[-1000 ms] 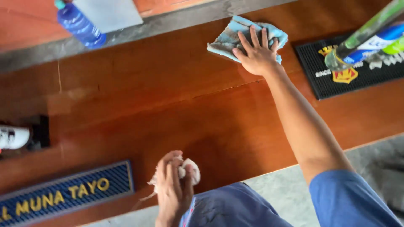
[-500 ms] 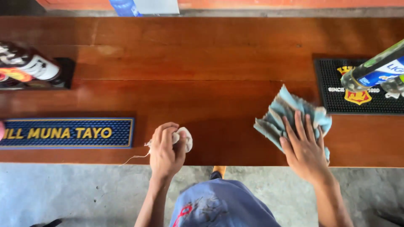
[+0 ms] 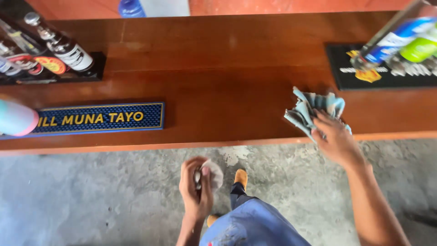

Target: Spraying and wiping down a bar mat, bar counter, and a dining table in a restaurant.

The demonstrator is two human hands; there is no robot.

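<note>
Right hand [image 3: 334,139] at right of centre, fingers spread and pressed on a crumpled pale blue cloth [image 3: 309,109]; palm flat on top, not a closed fist. Cloth on the wooden tabletop [image 3: 227,82], close to the near edge, just left of a black mat [image 3: 346,75] at upper right. Bottles [image 3: 400,38] over that mat, blurred, tilted in frame. Left hand [image 3: 196,184] at lower centre, off the tabletop and over the concrete floor [image 3: 91,196], clenched around a small whitish wad [image 3: 214,173]; exact kind of thing hard to tell, possibly a rag or tissue, with something dark beside the thumb. Long blue mat [image 3: 100,118] with yellow lettering at left, well apart from the cloth. Dark bottles [image 3: 63,45] lying in a black tray at upper left; a pale cylinder [image 3: 16,117] at far left edge; a blue bottle [image 3: 132,7] at top. Judged as wiping along the front strip of wood. To do it well: keep palm flat and pressure even, run with the grain in overlapping passes, follow the near edge without dragging the cloth off it, refold to a clean face when soiled, stop short of the black mat or lift it rather than bunching cloth against its rim.
</note>
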